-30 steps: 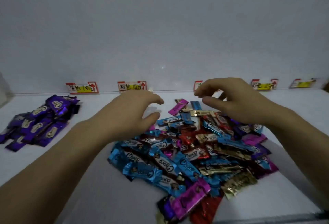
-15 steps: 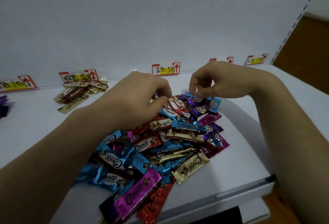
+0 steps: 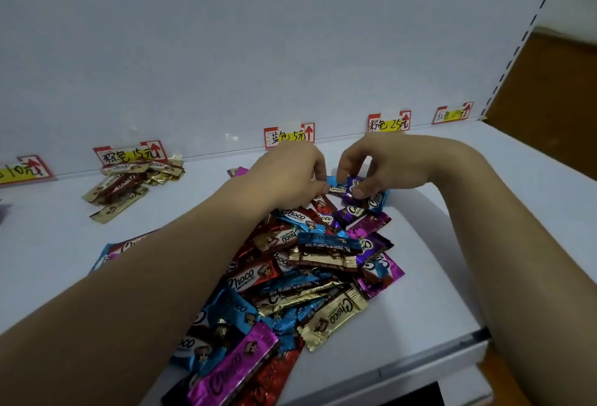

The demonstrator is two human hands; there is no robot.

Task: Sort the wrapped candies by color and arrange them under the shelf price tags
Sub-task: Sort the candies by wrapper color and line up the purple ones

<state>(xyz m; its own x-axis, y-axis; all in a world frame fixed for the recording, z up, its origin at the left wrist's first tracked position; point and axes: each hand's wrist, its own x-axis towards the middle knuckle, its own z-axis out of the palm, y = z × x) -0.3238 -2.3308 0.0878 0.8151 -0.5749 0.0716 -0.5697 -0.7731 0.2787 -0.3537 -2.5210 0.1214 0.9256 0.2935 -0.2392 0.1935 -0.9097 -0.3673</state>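
A mixed pile (image 3: 307, 263) of blue, red, gold, pink and purple wrapped candies is lying heaped at lower centre. At its far edge, a purple candy (image 3: 353, 189) is being pinched by the right hand (image 3: 381, 163). 5 price tags (image 3: 288, 137) are lining the back wall, and gold candies (image 3: 129, 186) are lying stacked under the 2nd from the left.

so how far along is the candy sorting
Done: a gold candy pile lies under the price tag marked 15. In hand: the right hand pinches a purple candy at the far edge of the mixed pile; the left hand reaches in beside it. Left: most of it, blue, red, pink, gold and purple wrappers all mixed there.
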